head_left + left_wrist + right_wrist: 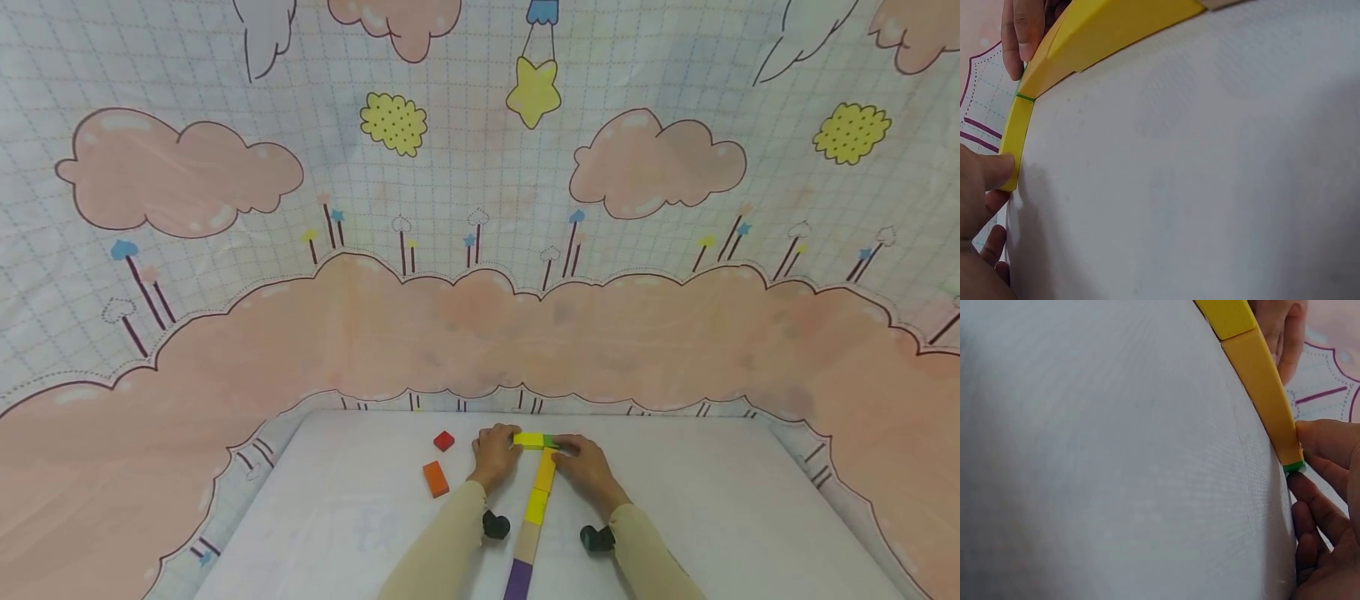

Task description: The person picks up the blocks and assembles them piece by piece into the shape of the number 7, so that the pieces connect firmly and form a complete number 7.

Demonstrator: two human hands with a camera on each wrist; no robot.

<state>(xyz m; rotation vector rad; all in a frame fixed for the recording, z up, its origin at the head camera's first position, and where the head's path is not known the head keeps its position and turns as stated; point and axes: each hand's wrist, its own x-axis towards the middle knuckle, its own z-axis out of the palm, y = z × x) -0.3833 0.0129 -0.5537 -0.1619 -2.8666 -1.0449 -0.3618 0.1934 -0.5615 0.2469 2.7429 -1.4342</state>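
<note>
My left hand (495,458) pinches the outer end of a bright yellow block (528,441), its thumb on the near face in the left wrist view. Against that block's right end sits a green block (549,439), mostly covered. My right hand (591,473) pinches the green block from the right, with its thumb beside the top of an amber block (1266,400). From there a line of blocks runs toward the person: the amber one, a second yellow block (536,507), a tan block (527,542) and a purple block (517,578). The line and the crosspiece form a T-like shape.
Left of the left hand lie a small red block (444,441) and an orange block (436,479). The white table (337,517) ends at a back edge just behind the hands. A cloud-patterned cloth (450,333) hangs behind it. Dark wrist cameras hang under both sleeves.
</note>
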